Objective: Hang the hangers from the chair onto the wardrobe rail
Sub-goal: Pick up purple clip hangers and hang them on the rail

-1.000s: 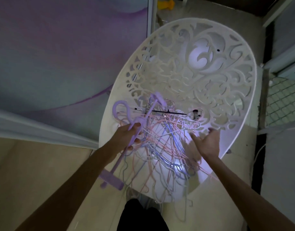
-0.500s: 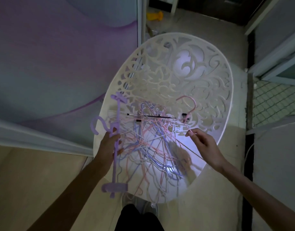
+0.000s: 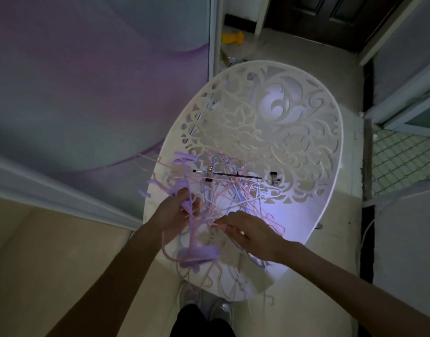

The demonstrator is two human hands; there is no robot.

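Left hand: the left hand point(image 3: 177, 212) is seen with fingers curled round the stem of a purple hanger point(image 3: 192, 229), which is gripped and held above the near left edge of the chair
Purple hanger: its hooks are blurred up and to the left of the hand, and its broad lower bar hangs below the hand, over the chair's front rim
Right hand: the right hand point(image 3: 248, 231) is stretched palm down over the heap, fingers fairly straight and pointing left, the fingertips brought close to the purple hanger; whether a wire is pinched cannot be told
Hangers: a tangled heap of pink, blue and white wire hangers point(image 3: 236, 198) is spread over the seat, with several loops hanging past the near rim
Black clip hanger: a black bar hanger point(image 3: 229, 175) with metal clips is laid across the back of the heap
Chair: a white chair point(image 3: 270, 113) with an openwork scroll pattern is set on the pale floor, beside a purple-toned wardrobe door point(image 3: 87, 76)
Floor beyond: a yellow object point(image 3: 232, 37) is left on the floor behind the chair
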